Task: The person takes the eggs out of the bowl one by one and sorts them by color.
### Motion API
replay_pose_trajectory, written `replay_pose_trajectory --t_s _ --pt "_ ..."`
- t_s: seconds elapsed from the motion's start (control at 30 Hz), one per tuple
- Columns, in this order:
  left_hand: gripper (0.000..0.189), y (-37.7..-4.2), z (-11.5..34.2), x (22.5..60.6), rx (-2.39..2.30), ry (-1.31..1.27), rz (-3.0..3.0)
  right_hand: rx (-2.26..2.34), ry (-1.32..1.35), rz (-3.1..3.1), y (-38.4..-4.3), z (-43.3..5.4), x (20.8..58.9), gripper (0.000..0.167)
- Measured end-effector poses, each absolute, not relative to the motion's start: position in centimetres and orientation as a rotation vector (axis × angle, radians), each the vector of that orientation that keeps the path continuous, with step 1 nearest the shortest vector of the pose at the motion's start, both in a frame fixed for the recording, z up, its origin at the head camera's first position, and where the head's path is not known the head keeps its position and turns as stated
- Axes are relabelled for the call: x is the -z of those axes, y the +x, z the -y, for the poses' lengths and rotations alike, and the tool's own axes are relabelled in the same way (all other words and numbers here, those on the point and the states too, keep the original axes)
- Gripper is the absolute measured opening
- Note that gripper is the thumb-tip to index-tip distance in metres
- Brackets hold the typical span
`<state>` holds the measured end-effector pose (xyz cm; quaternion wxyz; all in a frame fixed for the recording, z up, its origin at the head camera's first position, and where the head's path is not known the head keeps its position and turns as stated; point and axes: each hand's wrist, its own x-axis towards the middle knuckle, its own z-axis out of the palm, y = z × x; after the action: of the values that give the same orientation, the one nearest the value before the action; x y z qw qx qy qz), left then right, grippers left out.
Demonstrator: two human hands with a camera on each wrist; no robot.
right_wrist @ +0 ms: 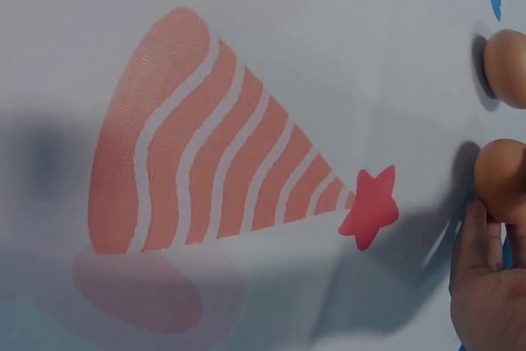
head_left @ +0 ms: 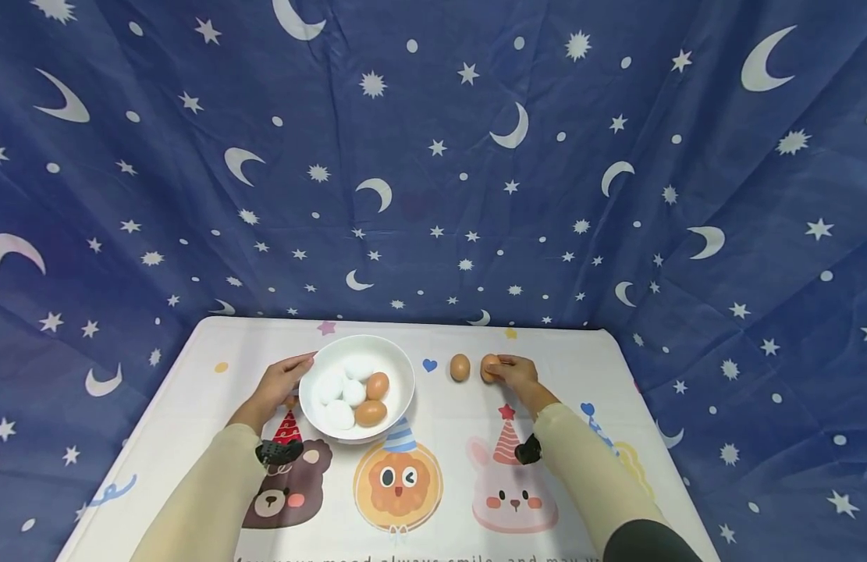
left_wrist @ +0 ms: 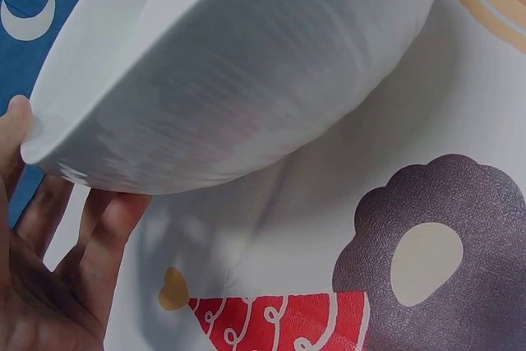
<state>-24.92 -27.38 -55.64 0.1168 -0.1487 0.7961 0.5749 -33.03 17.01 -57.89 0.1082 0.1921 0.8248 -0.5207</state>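
My left hand (head_left: 277, 386) holds the left rim of a white bowl (head_left: 399, 390), with the thumb at the rim and the fingers beneath it in the left wrist view. Whether the bowl's base touches the table cannot be told. Inside lie several white eggs (head_left: 339, 415) and two brown eggs (head_left: 371, 413). To the right, my right hand (head_left: 519, 373) grips a brown egg (head_left: 488, 364) between thumb and fingers, at the table surface. Another brown egg (head_left: 460, 368) lies just left of it, untouched. The right wrist view cuts both of these eggs off at its edge.
A white tablecloth (head_left: 566, 359) printed with a bear, a round smiling face and a rabbit covers the table. Behind and at the sides hangs a blue curtain (head_left: 419, 140) with moons and stars, meeting the table's far edge.
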Motion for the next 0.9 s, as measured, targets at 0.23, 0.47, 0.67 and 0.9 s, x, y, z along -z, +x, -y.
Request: replay_pose_trajectory --t_s 0.23,0.47,0.67,0.9 --pt "0.059 -24.79 27.5 55.69 -1.69 -0.428 -2.327 1.556 0.562 -2.409 -33.43 -16.97 58.1 0.052" --pt "0.057 -25.02 27.52 55.99 -1.716 -0.439 -2.303 1.553 0.533 -2.417 -33.35 -16.89 58.43 0.053" --pt "0.055 -25.04 27.51 56.19 -1.713 -0.454 -2.307 1.567 0.541 -2.427 -33.23 -16.61 58.41 0.054" --pt "0.058 -25.07 27.47 55.95 -1.697 -0.445 -2.321 1.563 0.57 -2.401 -33.43 -16.49 58.54 0.056"
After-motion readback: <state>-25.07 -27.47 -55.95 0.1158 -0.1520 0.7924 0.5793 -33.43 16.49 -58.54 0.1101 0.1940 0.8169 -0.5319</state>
